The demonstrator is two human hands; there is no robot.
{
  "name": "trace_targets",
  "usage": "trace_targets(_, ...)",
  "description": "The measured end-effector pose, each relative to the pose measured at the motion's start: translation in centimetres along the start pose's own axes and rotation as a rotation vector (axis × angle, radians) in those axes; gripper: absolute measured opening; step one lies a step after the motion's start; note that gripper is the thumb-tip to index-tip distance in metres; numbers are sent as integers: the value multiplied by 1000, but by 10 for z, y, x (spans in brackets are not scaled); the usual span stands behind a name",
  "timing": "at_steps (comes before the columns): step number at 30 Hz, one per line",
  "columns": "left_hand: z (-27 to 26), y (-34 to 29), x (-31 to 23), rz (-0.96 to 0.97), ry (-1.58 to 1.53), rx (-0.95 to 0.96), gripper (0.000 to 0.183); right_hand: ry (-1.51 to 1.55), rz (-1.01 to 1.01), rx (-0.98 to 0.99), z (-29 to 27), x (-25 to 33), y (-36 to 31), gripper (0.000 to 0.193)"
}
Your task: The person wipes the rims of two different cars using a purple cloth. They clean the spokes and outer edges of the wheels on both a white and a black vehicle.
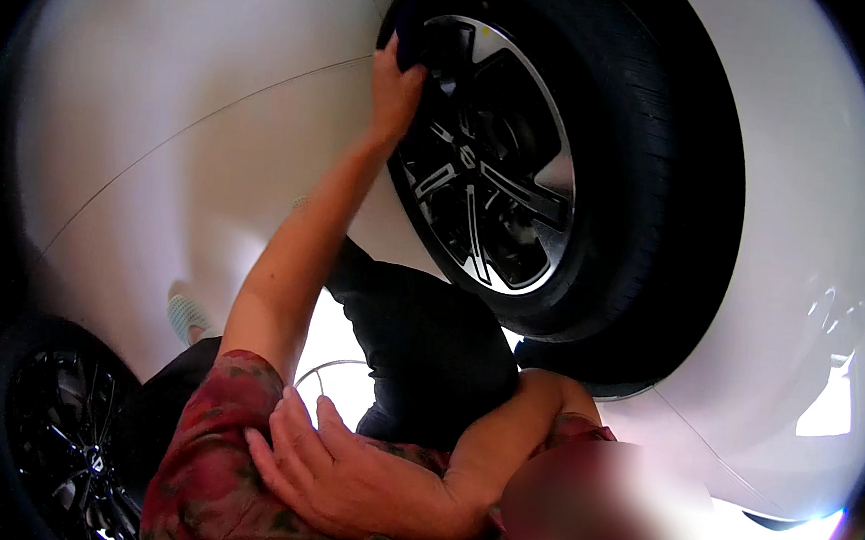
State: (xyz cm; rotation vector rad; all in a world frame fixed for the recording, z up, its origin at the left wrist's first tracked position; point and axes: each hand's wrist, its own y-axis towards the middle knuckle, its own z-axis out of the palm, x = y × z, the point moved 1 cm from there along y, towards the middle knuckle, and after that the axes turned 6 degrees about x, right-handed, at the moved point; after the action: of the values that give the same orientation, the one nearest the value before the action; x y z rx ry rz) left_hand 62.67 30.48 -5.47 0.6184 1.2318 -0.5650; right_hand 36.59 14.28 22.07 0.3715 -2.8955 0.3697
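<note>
My left arm stretches up to the car wheel [474, 178], which has a black tyre and a black-and-silver spoked rim. At the rim's upper left edge, my left hand [395, 92] is closed on a dark, cloth-like bundle [407, 40] against the tyre. The bundle is hard to make out against the black rubber. My right arm is folded across in front of my body. Near my left sleeve [232, 407], my right hand [334, 464] is open and holds nothing, its fingers stretched out and slightly apart.
White car bodywork [205, 84] with a curved panel seam surrounds the wheel. A second wheel [74, 441] shows at the lower left. My dark-trousered leg [433, 340] is bent beneath the near wheel, and a striped shoe [186, 317] is at the left.
</note>
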Motion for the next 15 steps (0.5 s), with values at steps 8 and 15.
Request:
trace_targets(8,20,-1,41,10,387,44,61,69,91,-67,0,-10,4,39)
trace_targets(15,-15,-69,98,-673,-155,256,38,111,19,-141,3,13,14,38)
